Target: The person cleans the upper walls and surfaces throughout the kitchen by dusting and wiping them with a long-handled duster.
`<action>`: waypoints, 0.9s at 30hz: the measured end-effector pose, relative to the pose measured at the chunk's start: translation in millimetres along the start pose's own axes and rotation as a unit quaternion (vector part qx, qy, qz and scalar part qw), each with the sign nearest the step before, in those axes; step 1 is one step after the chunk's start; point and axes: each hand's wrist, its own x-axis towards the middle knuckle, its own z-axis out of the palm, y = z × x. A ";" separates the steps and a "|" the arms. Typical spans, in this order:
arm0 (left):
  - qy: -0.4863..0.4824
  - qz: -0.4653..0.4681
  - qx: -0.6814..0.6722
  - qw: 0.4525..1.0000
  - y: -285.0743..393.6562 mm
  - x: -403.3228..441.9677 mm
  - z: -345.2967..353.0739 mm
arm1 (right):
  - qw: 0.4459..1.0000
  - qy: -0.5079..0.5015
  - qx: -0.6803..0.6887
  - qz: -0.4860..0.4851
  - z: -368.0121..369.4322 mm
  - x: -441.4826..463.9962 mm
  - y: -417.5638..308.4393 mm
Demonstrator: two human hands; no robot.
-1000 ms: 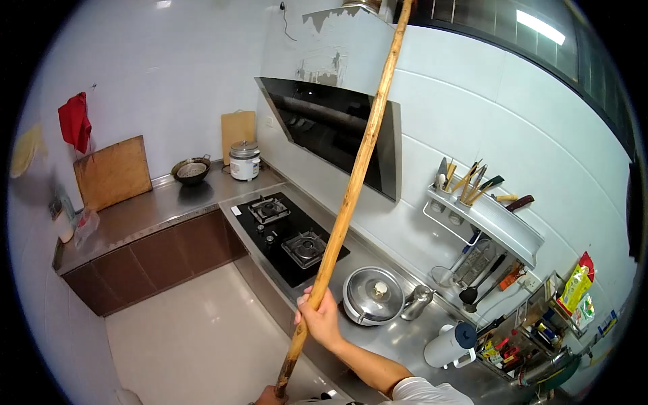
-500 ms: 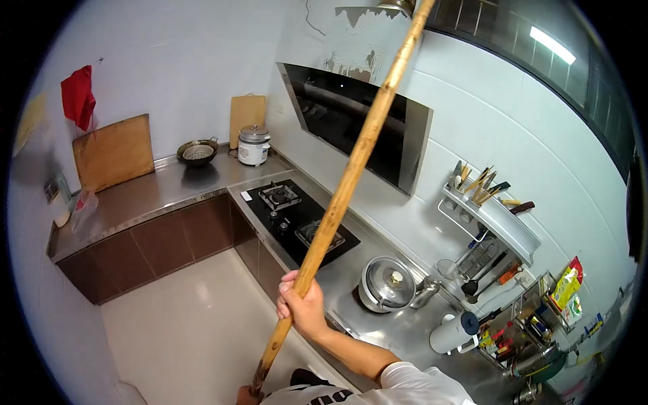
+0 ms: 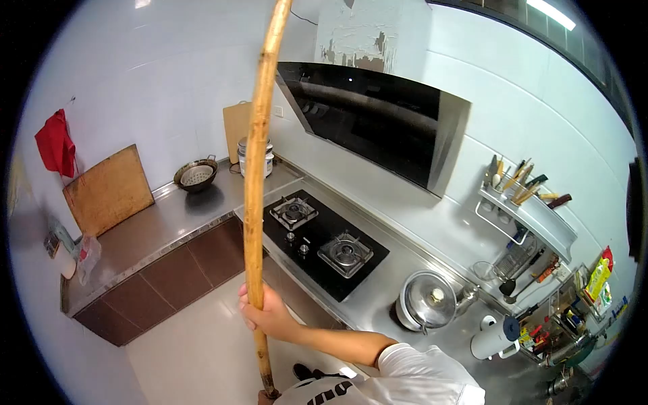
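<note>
Swung leftward across the view since half a second ago, the wooden pole (image 3: 254, 169) now stands nearly upright instead of slanting over the range hood (image 3: 371, 111), while the black hob (image 3: 314, 236) and the lidded pot (image 3: 422, 304) sit farther right. Largest is the steel counter (image 3: 370, 305), which turns a corner behind the pole. Over the hob hangs the range hood, its left end close to the shaft in view; whether there is any contact, the view cannot tell. Next comes the pole, crossing in front of the rice cooker (image 3: 268, 164) and running past the top edge, so its far end is out of sight. Smaller are the pot, near the hob, and the pale jug (image 3: 491, 341). Smallest, the right hand (image 3: 271, 314) wraps its fingers round the lower shaft; only a sliver of the left hand (image 3: 265, 398) shows at the foot, its grip unclear. Steering the upright pole seems the step in hand; moving it on would call for a steady hold and care over the unseen tip.
</note>
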 end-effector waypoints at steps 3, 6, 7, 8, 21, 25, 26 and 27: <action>0.021 0.001 0.006 1.000 17.0 27.8 -22.4 | 1.000 -0.019 -0.015 0.010 -6.5 46.5 2.9; 0.039 -0.001 0.005 0.999 29.2 56.0 -43.9 | 0.999 -0.010 -0.022 0.040 -8.1 82.6 7.5; 0.044 -0.001 0.004 0.999 30.2 65.7 -51.4 | 0.999 -0.014 -0.027 0.037 -10.1 93.8 14.7; 0.050 -0.001 0.005 0.999 30.7 77.2 -59.4 | 0.999 -0.015 -0.017 0.024 -11.4 104.5 20.9; 0.066 0.052 0.043 0.996 -22.2 216.5 -244.4 | 0.991 0.129 -0.011 -0.042 20.5 277.2 96.0; 0.084 0.074 0.057 0.992 -22.8 258.8 -312.3 | 0.985 0.153 0.014 -0.075 43.6 343.3 101.8; 0.105 0.035 0.065 0.992 -26.7 258.8 -335.1 | 0.982 0.166 0.030 -0.082 48.5 356.5 103.5; 0.096 0.037 0.065 0.993 3.2 254.8 -357.6 | 0.979 0.175 0.040 -0.092 50.5 371.0 100.2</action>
